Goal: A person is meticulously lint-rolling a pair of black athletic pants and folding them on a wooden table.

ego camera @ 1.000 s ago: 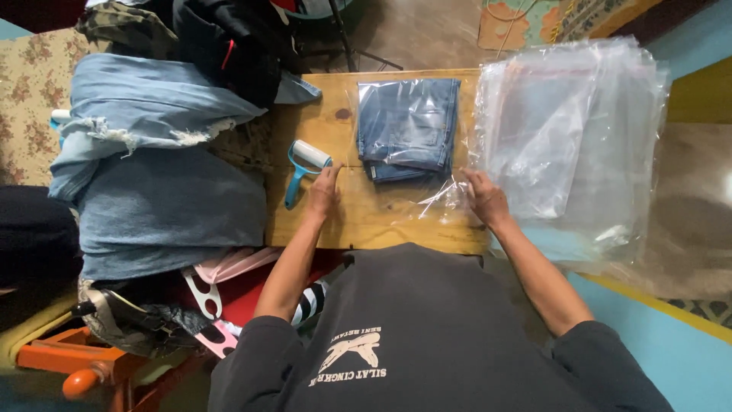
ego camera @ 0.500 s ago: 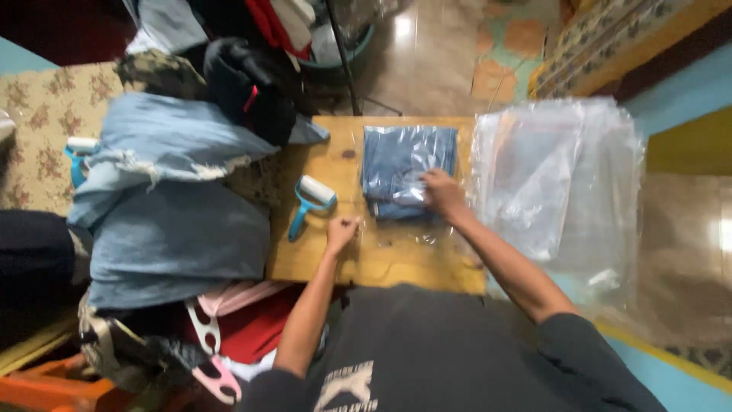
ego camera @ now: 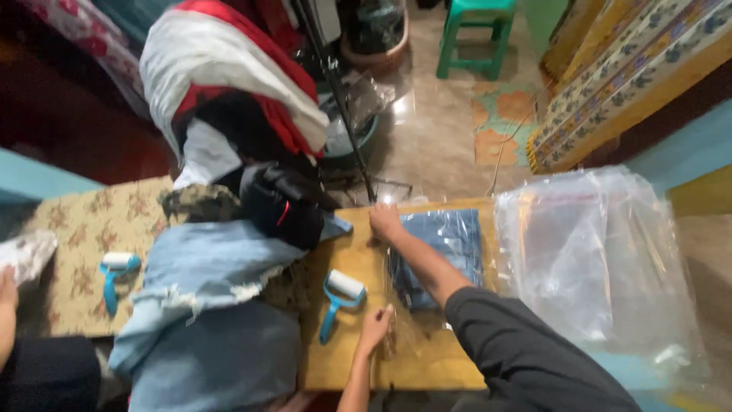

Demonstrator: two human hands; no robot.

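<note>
Here folded blue jeans (ego camera: 446, 252) lie flat inside a clear plastic bag (ego camera: 404, 336).

Your right forearm is covering the middle of the folded jeans (ego camera: 457, 236), and the clear bag (ego camera: 412, 336) around them is blurring into glare, so its edges are hard to trace. The bottom edge is cutting off your left arm and the worktop (ego camera: 358, 366); the frame's left edge is cropping another person's hand (ego camera: 6, 305).
</note>
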